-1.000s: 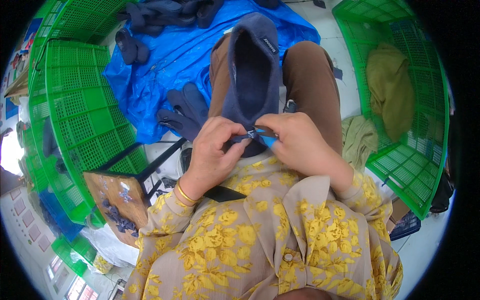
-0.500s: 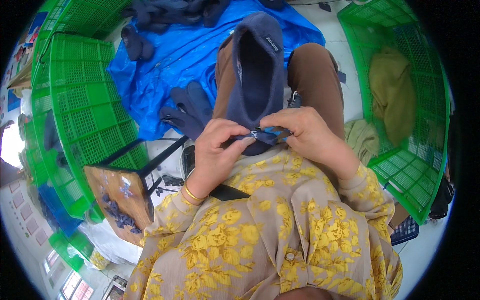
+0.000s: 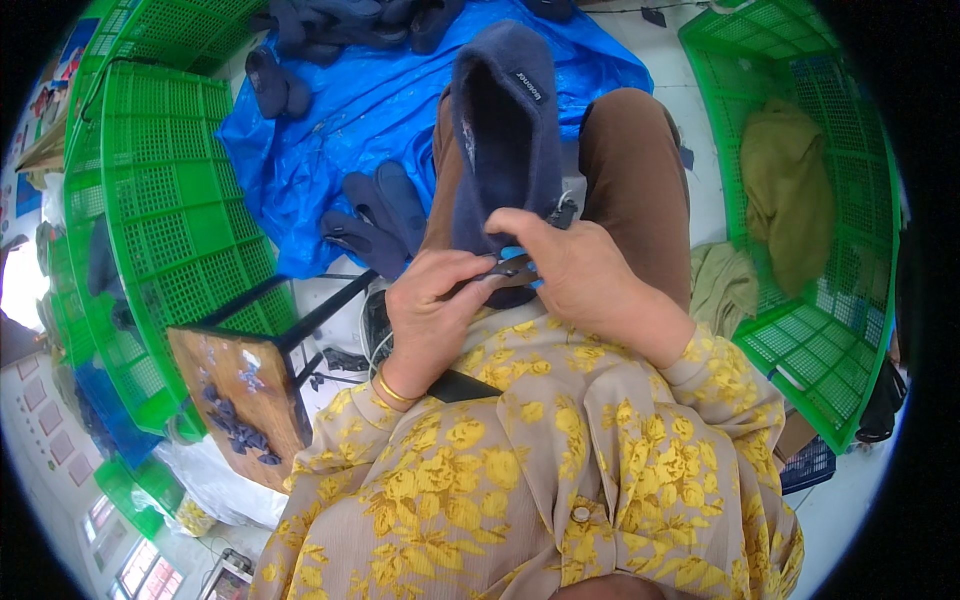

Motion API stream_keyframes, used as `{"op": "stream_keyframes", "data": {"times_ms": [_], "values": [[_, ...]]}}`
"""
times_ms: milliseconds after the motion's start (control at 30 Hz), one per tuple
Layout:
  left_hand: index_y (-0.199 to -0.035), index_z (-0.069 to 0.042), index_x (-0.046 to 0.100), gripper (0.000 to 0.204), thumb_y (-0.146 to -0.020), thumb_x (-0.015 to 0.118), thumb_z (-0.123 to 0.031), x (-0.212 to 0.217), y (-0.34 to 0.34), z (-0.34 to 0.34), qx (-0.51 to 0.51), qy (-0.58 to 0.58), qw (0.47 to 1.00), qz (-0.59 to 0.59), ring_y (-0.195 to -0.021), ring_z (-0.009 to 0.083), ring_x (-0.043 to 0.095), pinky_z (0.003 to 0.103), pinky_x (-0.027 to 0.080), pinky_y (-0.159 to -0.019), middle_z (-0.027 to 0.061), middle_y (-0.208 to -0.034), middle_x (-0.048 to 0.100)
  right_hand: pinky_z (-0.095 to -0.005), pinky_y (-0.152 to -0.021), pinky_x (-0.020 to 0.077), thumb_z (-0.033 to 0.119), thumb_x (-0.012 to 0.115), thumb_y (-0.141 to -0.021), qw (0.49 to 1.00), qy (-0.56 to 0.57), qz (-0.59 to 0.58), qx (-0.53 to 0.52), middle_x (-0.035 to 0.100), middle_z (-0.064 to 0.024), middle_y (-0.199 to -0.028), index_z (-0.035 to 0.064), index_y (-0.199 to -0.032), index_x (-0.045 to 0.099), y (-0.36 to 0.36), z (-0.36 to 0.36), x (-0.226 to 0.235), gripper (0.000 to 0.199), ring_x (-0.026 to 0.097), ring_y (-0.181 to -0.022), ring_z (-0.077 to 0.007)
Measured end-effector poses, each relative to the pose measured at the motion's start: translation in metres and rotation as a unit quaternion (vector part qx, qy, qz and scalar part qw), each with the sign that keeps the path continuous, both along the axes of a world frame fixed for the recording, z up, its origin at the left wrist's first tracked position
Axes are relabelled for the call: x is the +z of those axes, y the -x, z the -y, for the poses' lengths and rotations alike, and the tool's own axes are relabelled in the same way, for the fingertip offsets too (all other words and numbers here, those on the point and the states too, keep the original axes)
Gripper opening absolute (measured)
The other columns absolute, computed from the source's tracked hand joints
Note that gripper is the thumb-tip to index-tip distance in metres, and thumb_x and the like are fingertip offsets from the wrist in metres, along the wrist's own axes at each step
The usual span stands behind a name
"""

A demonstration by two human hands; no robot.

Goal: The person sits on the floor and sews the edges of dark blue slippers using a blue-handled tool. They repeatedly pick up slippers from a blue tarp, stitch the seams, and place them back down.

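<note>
A navy fabric slipper [image 3: 545,130] lies toe-away across my lap, its opening facing up. My left hand [image 3: 435,310] is closed in a pinch at the slipper's heel edge, thumb and forefinger together. In my right hand [image 3: 590,285] is a pair of thread snips [image 3: 516,270], with dark metal blades directed at the left fingertips. The right thumb lies over the heel rim. Fingers hide the exact spot where the blades meet the fabric. Beyond my left hand, several navy slippers [image 3: 375,215] rest at the edge of a blue plastic sheet [image 3: 320,150].
More navy slippers [image 3: 350,25] are piled at the far end of the sheet. Green plastic crates stand left [image 3: 175,210] and right [image 3: 800,375], the right one holding olive cloth [image 3: 785,180]. Left of me, a wooden stool [image 3: 225,350] carries small navy fabric pieces [image 3: 240,425].
My right hand has shifted left toward my left hand, bringing the snips' blades to the left fingertips. The slipper has tilted slightly left.
</note>
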State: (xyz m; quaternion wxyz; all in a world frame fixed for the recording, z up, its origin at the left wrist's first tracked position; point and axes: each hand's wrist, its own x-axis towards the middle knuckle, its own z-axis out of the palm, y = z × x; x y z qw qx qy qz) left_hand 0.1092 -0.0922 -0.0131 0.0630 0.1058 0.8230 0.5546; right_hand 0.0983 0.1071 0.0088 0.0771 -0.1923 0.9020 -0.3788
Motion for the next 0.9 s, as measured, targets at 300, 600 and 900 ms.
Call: {"op": "stream_keyframes", "data": {"times_ms": [300, 600, 900], "values": [[-0.093, 0.001, 0.072, 0.018, -0.075, 0.074, 0.005, 0.001, 0.001, -0.003, 0.0, -0.034, 0.998, 0.058, -0.076, 0.0099, 0.058, 0.022, 0.044, -0.065, 0.0051, -0.089, 0.067, -0.0424, -0.062, 0.0516, 0.012, 0.062, -0.079, 0.979, -0.135, -0.122, 0.095, 0.062, -0.0113, -0.091, 0.0138, -0.094, 0.059, 0.017, -0.003, 0.018, 0.016, 0.064, -0.069, -0.0325], [-0.087, -0.002, 0.072, 0.014, -0.075, 0.077, -0.004, 0.006, 0.006, -0.009, 0.006, -0.02, 0.996, 0.083, -0.067, 0.0151, 0.058, 0.026, 0.045, -0.059, 0.0063, -0.079, 0.064, -0.0186, -0.051, 0.0376, 0.007, 0.055, -0.098, 0.83, 0.481, 0.22, -0.18, 0.056, -0.0001, -0.072, 0.0098, -0.108, 0.055, 0.015, -0.003, 0.037, 0.011, 0.046, -0.058, -0.0026], [-0.089, -0.001, 0.072, 0.014, -0.076, 0.077, -0.001, 0.008, 0.008, -0.007, -0.033, 0.005, 0.998, 0.046, -0.072, 0.0076, 0.053, 0.02, 0.042, -0.063, 0.0031, -0.085, 0.063, -0.0264, -0.057, 0.0423, 0.001, 0.058, -0.088, 0.95, 0.238, 0.159, -0.121, 0.06, -0.0051, -0.072, 0.0052, -0.101, 0.06, 0.004, -0.025, 0.041, 0.014, 0.057, -0.063, -0.0165]]}}
